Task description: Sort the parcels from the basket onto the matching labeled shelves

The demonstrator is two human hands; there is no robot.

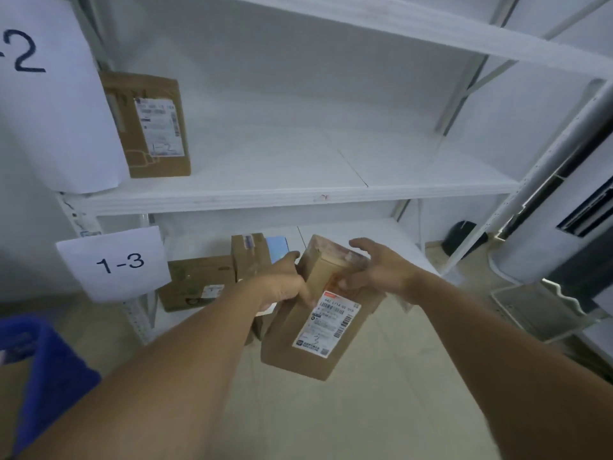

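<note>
A long brown cardboard parcel point(308, 330) with a white shipping label hangs tilted in front of the lower shelf. My left hand point(282, 287) grips its upper left side. My right hand point(378, 270) holds its upper right edge, thumb on the face and fingers spread over the top. A paper sign reading 1-3 point(116, 263) marks the lower shelf point(365, 237), where brown boxes point(199, 280) and a light blue item point(277, 249) lie. On the shelf above point(298, 174) stands one brown parcel point(149, 124) beside a sign ending in 2 point(49, 94).
The blue basket point(43, 373) sits at the lower left with a cardboard parcel inside. A white shelf upright point(544, 167) runs down the right. A dark bin point(464, 237) and a grey tray-like object point(537, 310) stand on the tiled floor to the right.
</note>
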